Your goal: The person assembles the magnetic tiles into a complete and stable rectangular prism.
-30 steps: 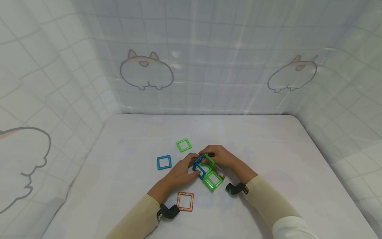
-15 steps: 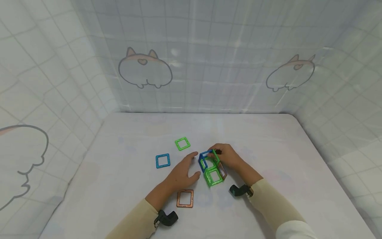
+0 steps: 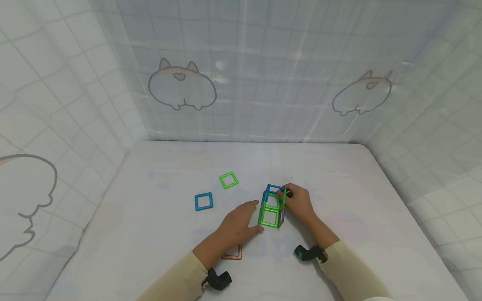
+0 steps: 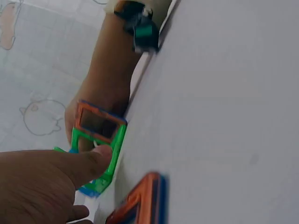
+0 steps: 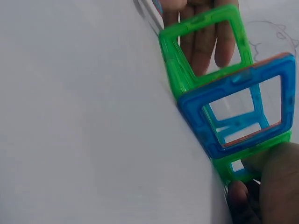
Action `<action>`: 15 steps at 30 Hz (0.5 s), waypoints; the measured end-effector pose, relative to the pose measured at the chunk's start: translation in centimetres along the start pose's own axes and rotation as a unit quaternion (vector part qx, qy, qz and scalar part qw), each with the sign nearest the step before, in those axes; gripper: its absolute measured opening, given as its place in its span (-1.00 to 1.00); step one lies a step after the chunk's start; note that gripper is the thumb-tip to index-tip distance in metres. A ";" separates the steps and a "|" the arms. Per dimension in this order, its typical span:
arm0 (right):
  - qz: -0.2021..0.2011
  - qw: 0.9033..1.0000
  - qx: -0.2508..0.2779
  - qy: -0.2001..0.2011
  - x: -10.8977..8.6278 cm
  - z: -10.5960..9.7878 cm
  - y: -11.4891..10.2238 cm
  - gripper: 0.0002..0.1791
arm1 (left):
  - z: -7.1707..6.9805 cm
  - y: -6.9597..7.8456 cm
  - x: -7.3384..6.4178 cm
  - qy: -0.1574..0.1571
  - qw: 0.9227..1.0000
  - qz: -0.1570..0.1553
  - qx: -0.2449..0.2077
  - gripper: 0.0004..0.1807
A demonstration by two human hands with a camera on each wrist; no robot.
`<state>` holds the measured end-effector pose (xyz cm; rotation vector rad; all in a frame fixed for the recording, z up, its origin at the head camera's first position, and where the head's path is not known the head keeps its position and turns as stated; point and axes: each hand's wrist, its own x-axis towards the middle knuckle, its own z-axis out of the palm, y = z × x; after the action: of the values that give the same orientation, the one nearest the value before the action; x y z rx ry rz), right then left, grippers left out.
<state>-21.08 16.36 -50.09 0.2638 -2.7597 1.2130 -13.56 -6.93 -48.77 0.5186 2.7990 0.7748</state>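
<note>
A small structure of joined magnetic tiles [image 3: 272,209] stands on the table in the head view. Its square frames are green, blue and orange, some lying flat and others upright. My right hand [image 3: 299,202] pinches an upright green tile at its far right; in the right wrist view thumb and fingers close on that green tile [image 5: 224,170], below a blue-faced one [image 5: 194,109]. On the structure's left side my left hand [image 3: 235,225] has thumb and forefinger spread, close to the green tiles. Whether its fingertips touch them I cannot tell.
Left of the structure lie a loose blue tile [image 3: 196,203] and a loose green tile [image 3: 226,174]. A loose orange tile [image 3: 232,257] is partly hidden under my left wrist. White patterned curtains [image 3: 241,83] surround the white table [image 3: 169,163].
The left hand let go of the blue tiles, drew back, then followed rightward. My right hand shifted the structure right and turned it, so its green base now sits straighter.
</note>
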 end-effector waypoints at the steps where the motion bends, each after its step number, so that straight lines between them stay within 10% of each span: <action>1: 0.009 1.000 -0.001 0.009 -0.3 -0.1 0.0 -0.75 | 0.0 0.0 0.2 0.003 1.000 0.006 0.013 -0.12; 15: 0.091 0.995 0.032 0.002 -3.8 -1.5 0.3 -0.70 | -1.3 -1.9 2.5 0.024 0.997 0.031 0.067 -0.42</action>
<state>-17.37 18.14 -49.96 0.0140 -2.7954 1.3437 -16.75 -8.15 -48.90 0.6207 2.9053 0.6231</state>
